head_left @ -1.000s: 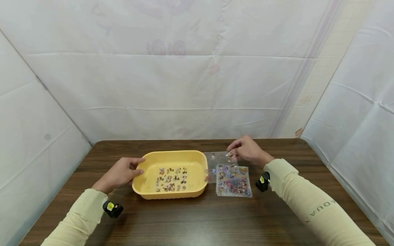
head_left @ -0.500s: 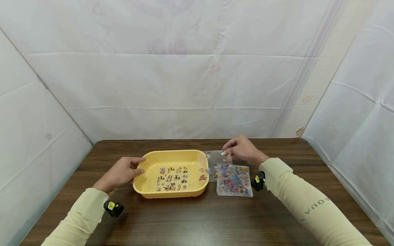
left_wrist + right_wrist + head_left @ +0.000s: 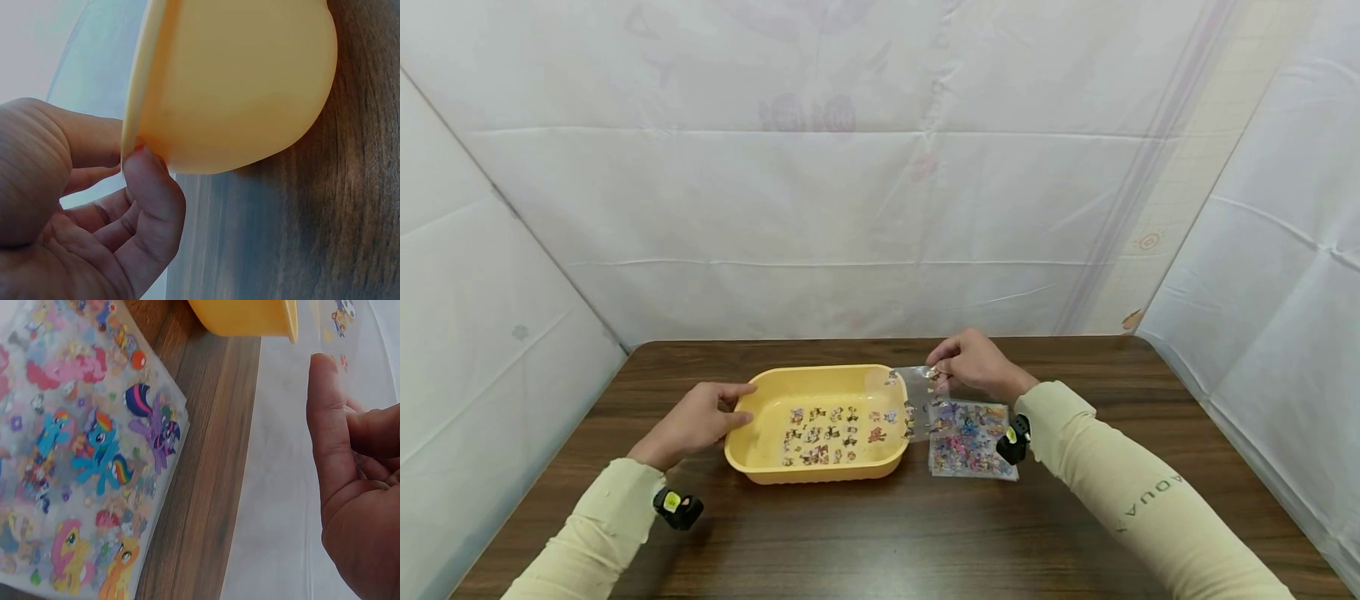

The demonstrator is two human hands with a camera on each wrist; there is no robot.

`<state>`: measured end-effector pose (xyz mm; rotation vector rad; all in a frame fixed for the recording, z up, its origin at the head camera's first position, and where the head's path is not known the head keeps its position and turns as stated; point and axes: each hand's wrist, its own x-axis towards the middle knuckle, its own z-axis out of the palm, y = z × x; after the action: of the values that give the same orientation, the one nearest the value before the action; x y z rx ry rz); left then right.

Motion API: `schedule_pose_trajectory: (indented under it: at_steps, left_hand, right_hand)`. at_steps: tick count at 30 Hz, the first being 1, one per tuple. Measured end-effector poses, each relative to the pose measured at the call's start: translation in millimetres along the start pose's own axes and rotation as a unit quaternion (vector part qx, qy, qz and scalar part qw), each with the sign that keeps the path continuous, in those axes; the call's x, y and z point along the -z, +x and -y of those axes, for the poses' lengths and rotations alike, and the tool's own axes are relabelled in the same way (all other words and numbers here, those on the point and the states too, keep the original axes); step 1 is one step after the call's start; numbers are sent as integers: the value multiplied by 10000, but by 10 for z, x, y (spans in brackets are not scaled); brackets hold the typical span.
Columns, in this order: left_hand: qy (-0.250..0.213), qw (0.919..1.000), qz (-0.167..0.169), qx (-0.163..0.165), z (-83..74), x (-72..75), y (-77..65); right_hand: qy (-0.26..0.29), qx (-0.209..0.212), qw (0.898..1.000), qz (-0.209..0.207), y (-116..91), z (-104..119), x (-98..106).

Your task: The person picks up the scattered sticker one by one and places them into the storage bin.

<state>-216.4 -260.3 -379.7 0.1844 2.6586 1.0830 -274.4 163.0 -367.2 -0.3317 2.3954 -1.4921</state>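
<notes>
On the table stands a yellow plastic tray (image 3: pixel 817 475). My left hand (image 3: pixel 695 422) pinches its left rim; the left wrist view has the thumb and fingers on either side of the tray wall (image 3: pixel 244 81). A clear sheet with cartoon stickers (image 3: pixel 820 436) lies flat inside. My right hand (image 3: pixel 976 363) pinches the top right corner of another clear sticker sheet (image 3: pixel 925 386), which reaches over the tray's right rim. Right of the tray is a stack of sticker sheets (image 3: pixel 973 442), printed with colourful ponies (image 3: pixel 100 450) in the right wrist view.
The dark wooden table (image 3: pixel 865 542) has a white printed cloth (image 3: pixel 850 208) behind it and white cloth walls to the left and right. Black wrist cameras (image 3: pixel 677 508) are strapped over both sleeves.
My right hand has moved left with the sticker sheet, whose left part now reaches over the tray and no longer covers much of the stack. My left hand stays on the rim.
</notes>
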Motion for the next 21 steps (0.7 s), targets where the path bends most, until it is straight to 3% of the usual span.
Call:
schedule_pose_trajectory:
  at_steps: [21]
  left_hand:
    - [-2, 10000, 5, 18, -16, -38, 37]
  right_hand:
    - [-110, 125, 9997, 186, 93, 191, -260]
